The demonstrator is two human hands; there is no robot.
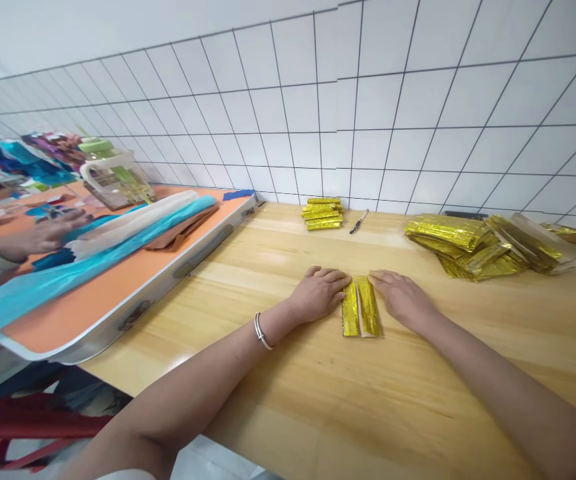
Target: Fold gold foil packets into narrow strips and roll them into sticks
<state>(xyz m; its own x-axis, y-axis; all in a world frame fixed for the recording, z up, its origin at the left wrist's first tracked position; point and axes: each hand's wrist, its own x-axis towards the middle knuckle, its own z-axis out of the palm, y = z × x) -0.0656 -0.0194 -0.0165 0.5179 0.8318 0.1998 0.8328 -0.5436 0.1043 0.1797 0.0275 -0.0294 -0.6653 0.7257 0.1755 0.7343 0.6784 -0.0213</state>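
Note:
A folded gold foil sheet [361, 315] lies on the wooden table [288, 373] in front of me, its two side flaps turned in toward the middle. My left hand [318, 293] rests on the table against its left edge, fingers curled down and touching the left flap. On the other side, my right hand [404, 298] lies flat with its fingers stretched toward the right flap's top. Neither hand lifts the sheet. A bracelet sits on my left wrist.
A small stack of folded gold pieces [323, 213] and a pen [359, 221] lie by the tiled wall. A loose heap of gold foil [488, 247] fills the right. An orange table [93, 293] at left holds blue and white paper, a jug [115, 177] and another person's hand [43, 233].

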